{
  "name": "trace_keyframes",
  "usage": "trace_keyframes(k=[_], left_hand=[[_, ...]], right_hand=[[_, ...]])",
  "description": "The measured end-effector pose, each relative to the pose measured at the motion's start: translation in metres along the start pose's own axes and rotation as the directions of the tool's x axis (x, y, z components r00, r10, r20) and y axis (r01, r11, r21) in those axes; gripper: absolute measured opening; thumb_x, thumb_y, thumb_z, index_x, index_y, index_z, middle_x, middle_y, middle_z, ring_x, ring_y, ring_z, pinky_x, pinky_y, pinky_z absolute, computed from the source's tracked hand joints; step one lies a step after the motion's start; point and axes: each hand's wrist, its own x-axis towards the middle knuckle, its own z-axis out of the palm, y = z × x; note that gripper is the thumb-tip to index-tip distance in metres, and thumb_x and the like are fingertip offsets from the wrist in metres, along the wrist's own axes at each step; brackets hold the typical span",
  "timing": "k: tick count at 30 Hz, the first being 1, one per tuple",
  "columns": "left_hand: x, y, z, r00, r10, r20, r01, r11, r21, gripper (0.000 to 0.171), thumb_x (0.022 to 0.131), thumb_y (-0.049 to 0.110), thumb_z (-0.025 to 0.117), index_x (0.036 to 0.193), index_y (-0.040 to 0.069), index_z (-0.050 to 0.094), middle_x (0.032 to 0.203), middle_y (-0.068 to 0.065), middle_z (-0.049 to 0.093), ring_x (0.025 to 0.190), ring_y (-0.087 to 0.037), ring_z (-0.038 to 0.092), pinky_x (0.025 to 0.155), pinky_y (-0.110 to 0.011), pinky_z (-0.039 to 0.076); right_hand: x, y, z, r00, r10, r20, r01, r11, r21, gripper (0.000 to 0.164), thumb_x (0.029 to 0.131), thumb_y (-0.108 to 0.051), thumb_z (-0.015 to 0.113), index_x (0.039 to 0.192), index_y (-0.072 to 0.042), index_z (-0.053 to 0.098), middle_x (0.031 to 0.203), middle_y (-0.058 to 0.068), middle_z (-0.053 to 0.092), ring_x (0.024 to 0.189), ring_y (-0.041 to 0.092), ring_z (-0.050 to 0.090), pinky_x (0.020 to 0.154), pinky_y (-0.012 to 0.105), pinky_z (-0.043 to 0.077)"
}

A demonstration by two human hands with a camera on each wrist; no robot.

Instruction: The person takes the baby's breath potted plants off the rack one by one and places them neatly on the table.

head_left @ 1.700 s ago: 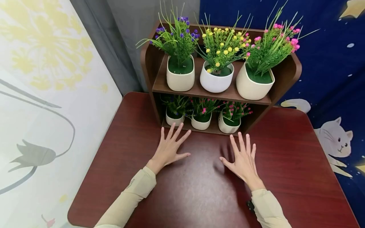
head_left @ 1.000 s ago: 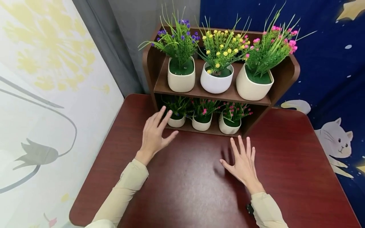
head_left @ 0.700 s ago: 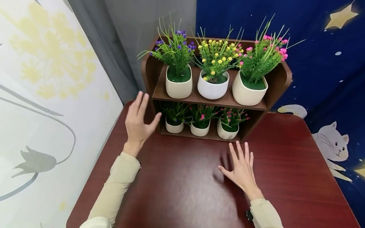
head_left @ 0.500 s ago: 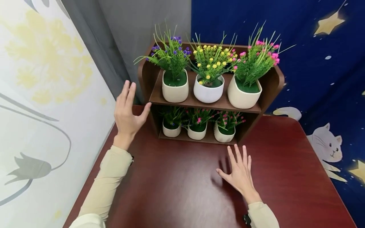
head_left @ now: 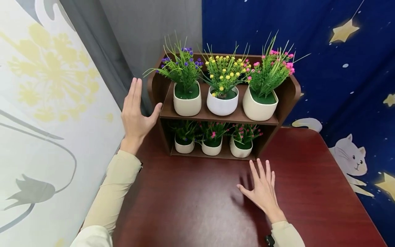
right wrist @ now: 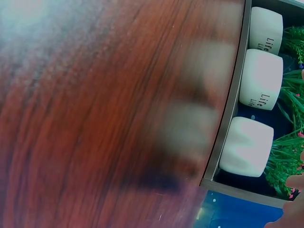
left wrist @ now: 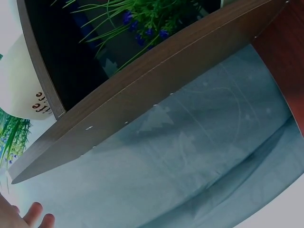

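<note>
A brown two-tier shelf (head_left: 288, 99) stands on the table. My left hand (head_left: 134, 118) is raised just left of its side panel, fingers straight and thumb out towards the panel's edge; whether the thumb touches is unclear. The left wrist view catches only fingertips (left wrist: 35, 216) near the shelf's corner. Over the table before the shelf, my right hand (head_left: 262, 192) spreads its fingers and holds nothing. On the upper tier are pots with purple flowers (head_left: 186, 103), yellow flowers (head_left: 222, 103) and pink flowers (head_left: 260, 108). Three smaller pots, one at the right end (head_left: 241, 150), fill the lower tier.
The reddish-brown table (head_left: 191, 206) reaches out on both sides of the shelf. A white patterned wall (head_left: 34, 144) borders it at the left. Behind hang a grey curtain (head_left: 154, 20) and a blue curtain (head_left: 277, 17) with stars and a cat.
My left hand has risen from the table in front of the shelf and moved left and away to the shelf's left side. My right hand stays nearly in place. The head view has tilted up.
</note>
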Motion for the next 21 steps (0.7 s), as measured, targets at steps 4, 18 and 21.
trace_keyframes(k=[4,18,21], left_hand=[[0.006,-0.001,0.005,1.0,-0.018,0.019,0.018,1.0,-0.004,0.074,0.08,0.044,0.065,0.14,0.007,0.043,0.145,-0.001,0.037,0.13,-0.017,0.038,0.102,-0.039,0.031],[0.012,-0.004,0.019,0.974,-0.196,0.11,0.211,0.966,-0.147,0.079,0.079,0.044,0.068,0.139,0.003,0.037,0.147,0.0,0.03,0.118,-0.019,0.047,0.08,-0.041,0.048],[0.013,-0.004,0.023,0.968,-0.212,0.136,0.234,0.955,-0.18,0.076,0.08,0.041,0.068,0.135,0.002,0.036,0.143,-0.005,0.035,0.118,-0.019,0.047,0.09,-0.034,0.042]], right_hand=[[-0.001,0.003,-0.002,1.0,-0.004,-0.005,0.004,1.0,0.0,0.099,0.062,-0.057,0.072,0.144,-0.012,0.037,0.148,0.015,0.027,0.139,0.034,0.004,0.097,0.066,0.013],[0.0,0.003,-0.002,0.982,-0.109,-0.156,0.121,0.99,0.067,0.077,0.073,-0.057,0.06,0.134,-0.01,0.051,0.138,0.018,0.042,0.136,0.037,0.02,0.097,0.065,0.019],[-0.001,0.003,-0.001,0.977,-0.122,-0.175,0.137,0.988,0.071,0.076,0.075,-0.058,0.059,0.133,-0.009,0.052,0.137,0.019,0.043,0.135,0.037,0.023,0.096,0.064,0.021]])
